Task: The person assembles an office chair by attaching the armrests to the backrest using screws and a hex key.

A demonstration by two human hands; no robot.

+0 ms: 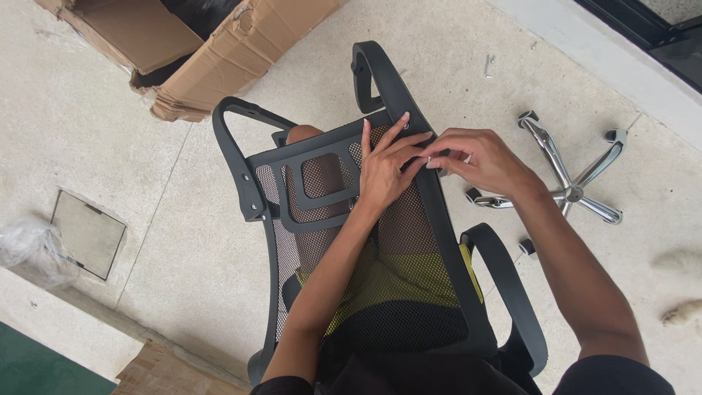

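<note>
Floor: pale concrete, torn cardboard box behind.
Chair back: black mesh backrest leaning across the person's lap.
Left hand: fingers spread flat on the frame's upper right edge.
Right hand: fingertips pinched together at that edge; any small part between them cannot be made out.
Nearby: chrome wheeled base, right.

Both hands, the left hand and right hand, are laid on the chair backrest. A wheeled base is found right of them, a cardboard box beyond to the left, all on the floor.

Matt black plastic and mesh cloth are seen on the chair back; at three o'clock, a glossy chromed metal base; at eleven, rough cardboard.
</note>
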